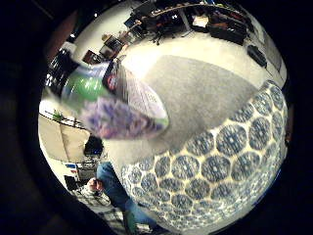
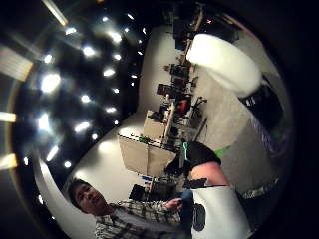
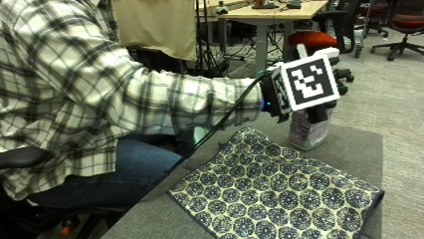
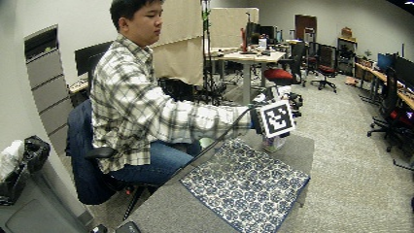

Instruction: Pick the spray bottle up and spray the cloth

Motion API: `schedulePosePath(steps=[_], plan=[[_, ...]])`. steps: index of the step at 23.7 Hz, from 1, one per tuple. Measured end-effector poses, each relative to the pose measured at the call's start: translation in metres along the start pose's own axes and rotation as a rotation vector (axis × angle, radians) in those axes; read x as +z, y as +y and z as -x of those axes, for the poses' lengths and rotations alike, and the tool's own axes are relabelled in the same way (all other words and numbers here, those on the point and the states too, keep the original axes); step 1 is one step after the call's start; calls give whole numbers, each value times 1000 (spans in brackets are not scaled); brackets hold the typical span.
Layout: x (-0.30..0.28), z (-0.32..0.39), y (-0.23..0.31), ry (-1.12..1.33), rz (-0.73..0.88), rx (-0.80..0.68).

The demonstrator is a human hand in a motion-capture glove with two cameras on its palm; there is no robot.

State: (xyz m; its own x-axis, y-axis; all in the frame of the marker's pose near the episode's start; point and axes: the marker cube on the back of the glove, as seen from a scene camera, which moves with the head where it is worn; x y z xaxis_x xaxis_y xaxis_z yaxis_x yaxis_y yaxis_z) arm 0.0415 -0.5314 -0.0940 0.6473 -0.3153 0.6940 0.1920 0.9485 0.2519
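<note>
**A:** One hand does all the work here: the gloved right hand (image 3: 291, 97), in the upper right of the outside view. Its fingers look wrapped round the neck of the spray bottle (image 3: 309, 130), though much of the hand is hidden, so I read that grip as likely rather than plain.

**B:** Where is the bottle, then?

**A:** Right of centre in that view, upright, hanging below the hand. Its base sits low over the grey table (image 3: 351, 144), just beyond the far edge of the cloth (image 3: 278, 194). I cannot tell whether the base touches the table or is just clear of it.

**B:** The palm views help?

**A:** Somewhat. In the little-finger-side view the labelled body of the bottle fills the upper left, close to the palm, with the patterned cloth spread across the lower right. That closeness fits a hold near the top, where a finger could reach the trigger.

**B:** And the cloth?

**A:** Laid flat and open on the table, filling the lower middle of the outside view. Spread like that, it offers its whole face to a spray.

**B:** So how far along?

**A:** My guess is the pick-up is under way or just done, and the spraying is not yet done. The nozzle would need to point towards the cloth first; I cannot make out its heading.
</note>
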Motion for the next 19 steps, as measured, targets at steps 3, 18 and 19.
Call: schedulePosePath(steps=[3, 18, 19], plan=[[-22, 4, 38, 250, 55, 54], [-176, 25, 327, 988, -13, 381], [-175, 27, 346, 980, -24, 394]])
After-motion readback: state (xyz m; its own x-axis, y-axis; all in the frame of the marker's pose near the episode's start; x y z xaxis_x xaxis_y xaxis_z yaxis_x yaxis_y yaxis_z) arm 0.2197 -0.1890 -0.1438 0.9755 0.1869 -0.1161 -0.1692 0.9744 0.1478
